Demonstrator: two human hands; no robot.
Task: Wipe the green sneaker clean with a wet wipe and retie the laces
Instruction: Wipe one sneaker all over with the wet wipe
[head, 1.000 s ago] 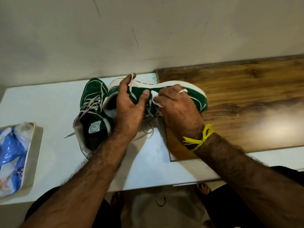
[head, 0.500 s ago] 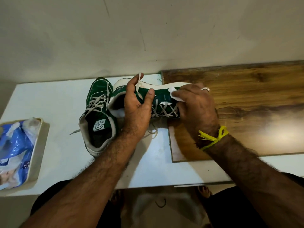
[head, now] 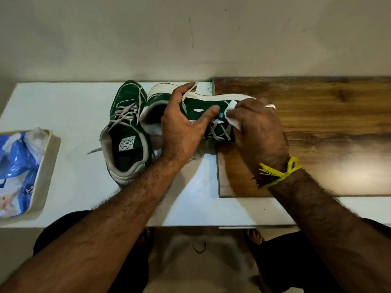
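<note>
A green sneaker with a white sole lies on its side, toe toward the right, across the seam between the white table and the wooden board. My left hand grips it round the middle, thumb on the green side, fingers over the sole, with a loose lace under them. My right hand holds a white wet wipe and presses it on the sneaker's toe end, hiding the toe. Loose grey laces show between my hands.
A second green sneaker stands upright just left of the held one, its opening toward me. A cream tray with a blue wipes packet sits at the left edge. The wooden board covers the right of the white table. A wall runs behind.
My right hand with the wipe has slid along the sneaker's side from the middle toward the toe. The left hand keeps its grip. The head view has shifted slightly.
</note>
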